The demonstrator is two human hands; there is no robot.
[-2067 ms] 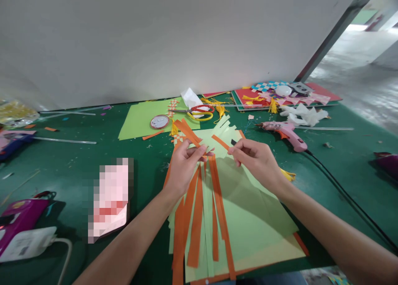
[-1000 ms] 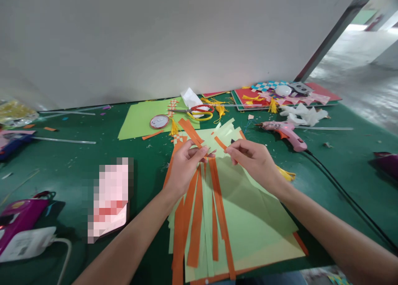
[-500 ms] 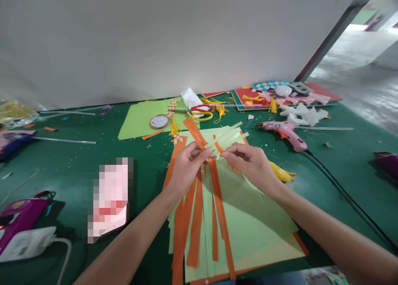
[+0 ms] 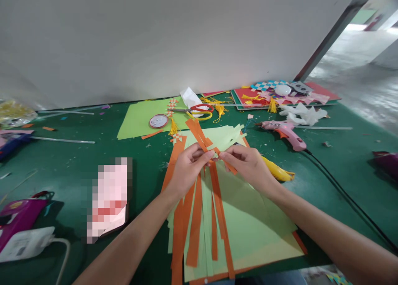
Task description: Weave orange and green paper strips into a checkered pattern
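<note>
Landmark: pale green paper stack (image 4: 258, 218), on the dark green table (image 4: 336, 181).
Far-left bag: clear plastic bag (image 4: 14, 113), yellow stuff inside, exact contents can't tell; well left of stack, near wall.
Blue item: blue case (image 4: 14, 143), left of stack, pink piece on top; contents can't tell.
Purple device: purple box (image 4: 26, 214), left of stack, white adapter (image 4: 27, 243) with cable beside it.
Phone: phone (image 4: 108, 202), flat, left of stack, screen pixelated.
Round item: red-rimmed disc (image 4: 158, 121), whitish middle, on yellow-green sheets (image 4: 133, 119) beyond stack; whether it holds anything, can't tell.
Scissors: scissors (image 4: 200, 112), red and yellow handles, beyond stack.
Left hand: left hand (image 4: 191, 165), above stack's left part, thumb and fingers pinching crossed orange strips (image 4: 195, 131).
Work piece: orange strips crossing light green strips (image 4: 228, 139), held between both hands over upper stack.
Right hand: right hand (image 4: 248, 163), above upper stack, thumb and index pinching short orange strip (image 4: 230, 167); other fingers curled.
Yellow bundle: yellow bundle (image 4: 280, 170), just right of stack, partly behind right hand.
Glue gun: pink glue gun (image 4: 289, 135), right of stack, on its side, black cord.
</note>
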